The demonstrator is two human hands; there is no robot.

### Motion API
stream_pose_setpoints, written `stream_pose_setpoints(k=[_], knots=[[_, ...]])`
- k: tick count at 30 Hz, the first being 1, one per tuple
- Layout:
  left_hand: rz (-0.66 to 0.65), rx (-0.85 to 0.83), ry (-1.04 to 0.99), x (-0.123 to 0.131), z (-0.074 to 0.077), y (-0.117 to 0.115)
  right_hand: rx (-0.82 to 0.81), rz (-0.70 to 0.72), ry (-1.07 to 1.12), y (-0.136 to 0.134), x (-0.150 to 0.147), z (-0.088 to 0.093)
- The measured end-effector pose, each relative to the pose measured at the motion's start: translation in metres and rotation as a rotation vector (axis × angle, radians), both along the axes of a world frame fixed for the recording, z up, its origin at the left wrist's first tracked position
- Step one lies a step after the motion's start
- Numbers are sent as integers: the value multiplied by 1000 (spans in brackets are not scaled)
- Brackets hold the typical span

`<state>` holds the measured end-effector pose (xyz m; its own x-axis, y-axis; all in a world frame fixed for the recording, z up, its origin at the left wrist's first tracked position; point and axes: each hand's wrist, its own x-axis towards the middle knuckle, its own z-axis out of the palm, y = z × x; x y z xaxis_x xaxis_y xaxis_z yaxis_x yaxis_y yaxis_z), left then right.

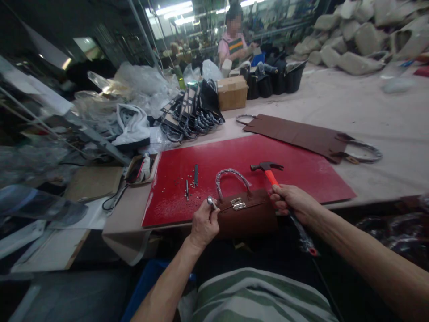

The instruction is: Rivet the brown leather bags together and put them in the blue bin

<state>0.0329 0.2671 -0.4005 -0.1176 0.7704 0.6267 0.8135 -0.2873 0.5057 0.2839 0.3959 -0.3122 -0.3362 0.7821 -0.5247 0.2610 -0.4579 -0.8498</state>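
My left hand [205, 223] is closed around a short metal punch [211, 202], held at the left end of a brown handbag piece [246, 220]. This piece has a silver clasp [237, 204] and a plastic-wrapped handle [231, 172] standing up behind it. In my right hand [295, 201] is a claw hammer [270, 172] with an orange neck, its dark head raised over the red board at the bag's right. The hammer's lower grip, wrapped in plastic, hangs past the table edge.
Two slim metal tools and scattered small rivets [192, 179] lie on the red board [295, 165]. Behind it rests a flat brown bag panel [298, 134]. Farther back are a cardboard box [232, 92], black bag parts [192, 107] and a seated person [234, 42].
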Motion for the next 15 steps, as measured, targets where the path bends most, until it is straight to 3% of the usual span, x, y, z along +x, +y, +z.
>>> stream_pose_setpoints(k=[2, 5, 7, 10, 12, 13, 15], knots=[[-3, -22, -27, 0, 1, 0, 196, 0, 23, -15, -4, 25], [-9, -49, -49, 0, 2, 0, 747, 104, -104, -37, -8, 65], [-16, -51, -52, 0, 2, 0, 1037, 249, -234, -49, -12, 81], [-11, -33, -40, 0, 1, 1, 1191, 583, -460, -58, -19, 89], [-12, -28, -38, 0, 1, 1, 1236, 704, -573, -59, -22, 96], [-15, -28, -42, 0, 0, 0, 1282, 693, -570, -60, -23, 101], [-27, -37, -53, 0, 0, 0, 1406, 521, -438, -62, -25, 114]])
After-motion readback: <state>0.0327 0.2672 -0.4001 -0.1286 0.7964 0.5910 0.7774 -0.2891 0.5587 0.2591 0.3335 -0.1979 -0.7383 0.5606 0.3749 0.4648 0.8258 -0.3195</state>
